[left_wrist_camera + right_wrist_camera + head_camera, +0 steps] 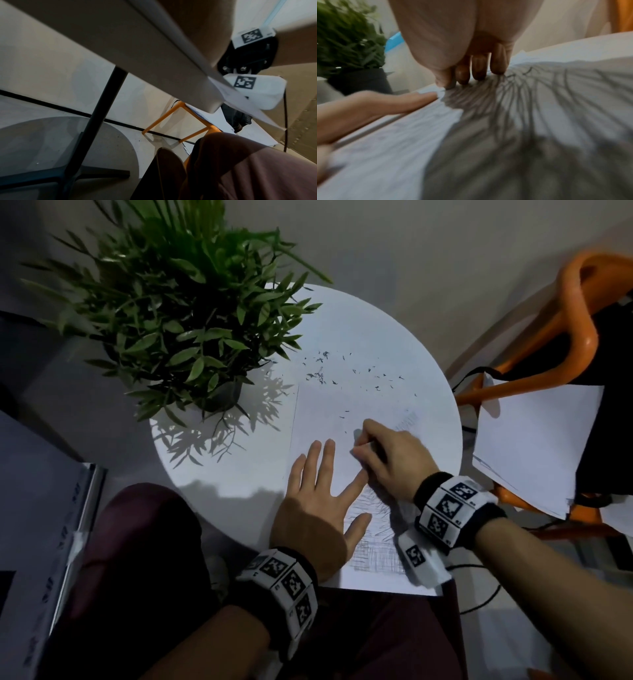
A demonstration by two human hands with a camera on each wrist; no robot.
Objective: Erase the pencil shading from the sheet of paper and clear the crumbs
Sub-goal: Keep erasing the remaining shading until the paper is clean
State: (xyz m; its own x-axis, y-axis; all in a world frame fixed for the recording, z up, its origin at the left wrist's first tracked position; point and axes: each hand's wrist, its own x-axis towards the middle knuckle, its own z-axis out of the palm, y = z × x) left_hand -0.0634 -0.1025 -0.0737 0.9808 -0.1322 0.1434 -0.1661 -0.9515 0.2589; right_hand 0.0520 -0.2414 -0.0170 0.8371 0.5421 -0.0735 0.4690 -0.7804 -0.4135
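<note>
Head view: plant (178, 302) in dark pot (226, 397)

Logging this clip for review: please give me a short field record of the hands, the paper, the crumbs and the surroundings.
left hand: flat, fingers spread, pressing the sheet of paper
right hand: fingers curled round a small object, probably the eraser, largely hidden
pencil shading: remains near the sheet's near edge and at its right edge
crumbs: scattered on the sheet's far end
table: round, white
potted plant: on the table's far left
orange chair: right, holding loose papers
</note>
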